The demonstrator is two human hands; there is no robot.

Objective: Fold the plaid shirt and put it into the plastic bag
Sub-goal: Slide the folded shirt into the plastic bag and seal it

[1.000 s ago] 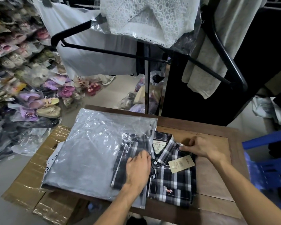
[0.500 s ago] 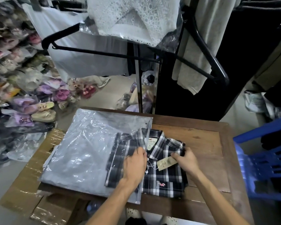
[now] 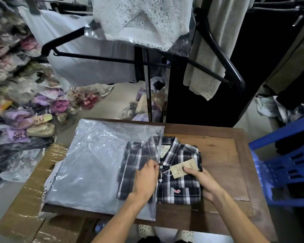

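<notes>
Head view, reading from the left: the plastic bag (image 3: 95, 165) lies flat on the wooden table (image 3: 221, 151), its left part overhanging a cardboard box (image 3: 25, 199), its open mouth facing right. The folded plaid shirt (image 3: 181, 183) sits about halfway in, its left half showing dimly through the film and its right half, with collar and breast logo, lying bare on the table. The left hand (image 3: 145, 181) is at the bag's mouth edge, fingers bent and apparently pinching the upper film at the shirt's placket; blur keeps me from being sure of the pinch. The right hand (image 3: 203, 181) rests on the shirt's right part, thumb on the paper hang tag (image 3: 183, 168) and fingers wrapped over the right edge of the fold. The hands are close together but not touching.

To do this step well, I judge the left hand should lift the top film clear so the collar does not snag, while the right hand pushes the bundle leftward, flat and square, pressing down enough that the fold does not spring open. The tag should be tucked flat before it reaches the mouth.

Compared with one second ago, the right hand has come off the collar's right shoulder down to the tag and the side edge, and the left hand has gone from lying flat on the shirt to working the bag's mouth. The shirt's depth in the bag looks much the same.
</notes>
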